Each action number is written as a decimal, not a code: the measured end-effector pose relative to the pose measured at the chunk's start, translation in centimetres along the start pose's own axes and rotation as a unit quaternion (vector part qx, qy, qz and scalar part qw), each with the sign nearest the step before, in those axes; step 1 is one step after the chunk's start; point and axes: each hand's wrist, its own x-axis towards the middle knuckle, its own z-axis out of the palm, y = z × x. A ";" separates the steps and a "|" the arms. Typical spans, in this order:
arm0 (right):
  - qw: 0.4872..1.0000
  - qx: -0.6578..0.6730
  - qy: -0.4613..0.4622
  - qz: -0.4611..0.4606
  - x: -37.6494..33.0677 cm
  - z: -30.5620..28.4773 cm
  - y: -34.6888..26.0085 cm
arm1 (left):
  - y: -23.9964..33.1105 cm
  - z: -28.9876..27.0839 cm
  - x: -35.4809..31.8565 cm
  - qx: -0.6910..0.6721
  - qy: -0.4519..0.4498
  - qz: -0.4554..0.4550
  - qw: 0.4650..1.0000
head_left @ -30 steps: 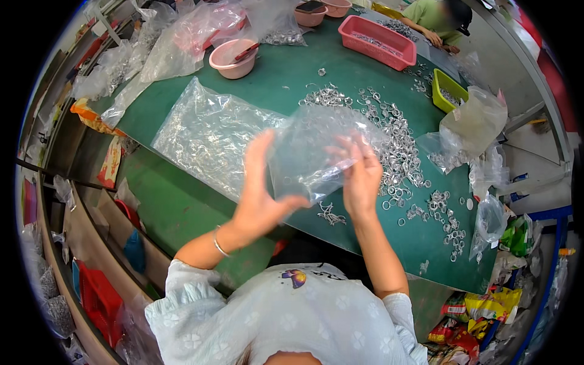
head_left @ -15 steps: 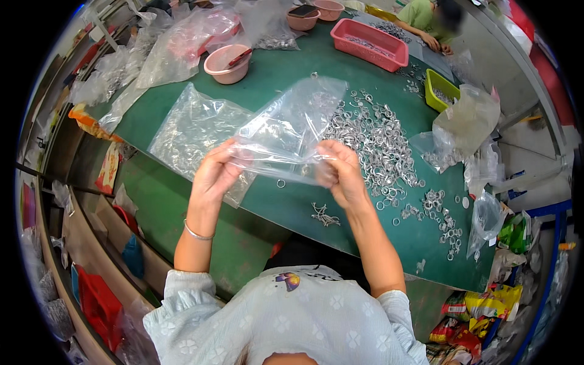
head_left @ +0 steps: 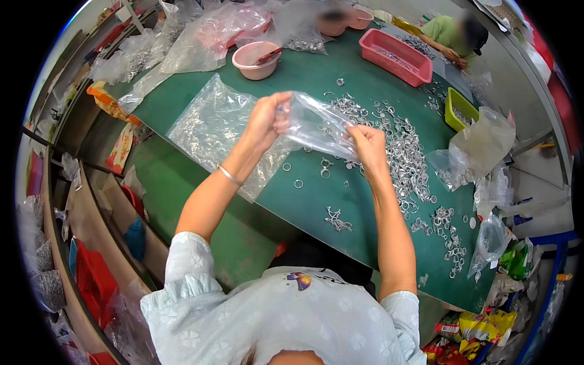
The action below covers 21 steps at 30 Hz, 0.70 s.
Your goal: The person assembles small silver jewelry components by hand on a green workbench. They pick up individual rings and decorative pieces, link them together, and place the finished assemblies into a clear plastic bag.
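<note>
Between my two hands a clear plastic bag [head_left: 319, 125] is stretched above the table. My left hand [head_left: 269, 120] grips one side of it, the fingers curled in. At the other side my right hand [head_left: 368, 145] pinches the plastic between thumb and fingers. Under and to the right of the bag spreads a heap of silver-coloured metal rings [head_left: 404, 152]. A few single rings [head_left: 298, 183] lie in front of the bag. Left of my left hand, a larger clear plastic bag [head_left: 210, 125] rests flat on the green table [head_left: 304, 207].
At the back stand a pink bowl [head_left: 257, 61] with a red object on it, a pink tray [head_left: 395, 56] and a green basket [head_left: 460, 109]. Filled plastic bags [head_left: 480, 143] crowd the right edge. A co-worker in green [head_left: 447, 33] sits at the far right.
Both hands have moved right and the left hand also up, carrying the bag with them. The bag, spread upright before, is now gathered lower between them. The view has shifted slightly.
</note>
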 end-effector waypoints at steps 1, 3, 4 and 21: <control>0.999 0.030 0.018 -0.026 0.3 0.1 0.3 | -0.6 -1.6 1.7 -0.110 -0.077 -0.022 0.991; 0.993 0.075 0.081 -0.052 1.7 -0.5 -0.6 | -0.7 -0.7 2.6 -0.100 -0.060 0.051 0.992; 0.987 0.097 0.114 -0.062 2.7 -1.1 -0.8 | -0.3 1.1 2.8 0.021 0.035 0.144 0.989; 0.939 -0.276 0.070 -0.192 7.8 0.8 7.6 | -7.1 -3.8 13.6 0.550 0.086 0.287 0.779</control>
